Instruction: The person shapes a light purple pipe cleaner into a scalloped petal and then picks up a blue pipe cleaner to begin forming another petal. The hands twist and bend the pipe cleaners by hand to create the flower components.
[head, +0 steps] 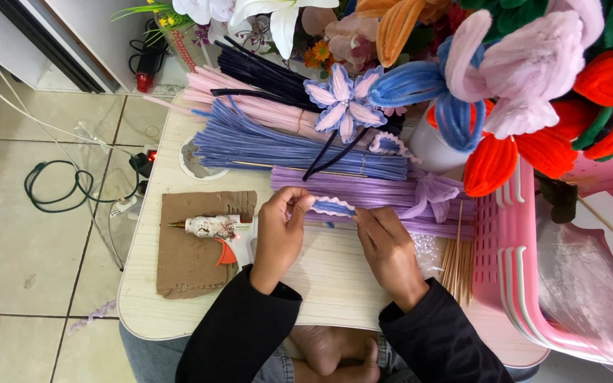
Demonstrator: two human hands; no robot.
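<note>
Two hands pinch one small petal (333, 206), blue with a white edge, just above the table (179, 312) and in front of the purple stems (363, 190). Left hand (278, 230) nips its left tip between thumb and fingers; right hand (386, 245) holds the other end. Pulling too hard could, I judge, flatten the loop or slip the white edging off. Close by the left wrist lies a glue gun (214, 228) on cardboard (186, 269); a sleeve (250, 319) brushing it risks a burn.
</note>
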